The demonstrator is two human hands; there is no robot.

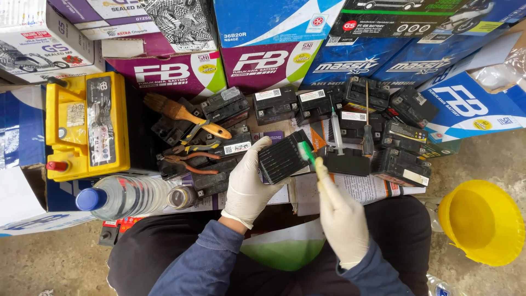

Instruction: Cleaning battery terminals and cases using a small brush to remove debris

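Note:
My left hand (246,183), in a white glove, grips a small black ribbed battery (282,159) and holds it tilted above my lap. In its own white glove, my right hand (342,216) holds a green toothbrush (308,153) whose head rests against the battery's right edge. Both sleeves are blue. Several more small black batteries (400,164) lie just beyond on newspaper (356,189).
A yellow car battery (87,126) sits at the left, with a clear plastic bottle with a blue cap (126,196) below it. Pliers (189,161), a wooden-handled brush (183,114) and a screwdriver (367,131) lie among the batteries. A yellow bowl (482,222) stands at the right. Battery cartons (263,60) line the back.

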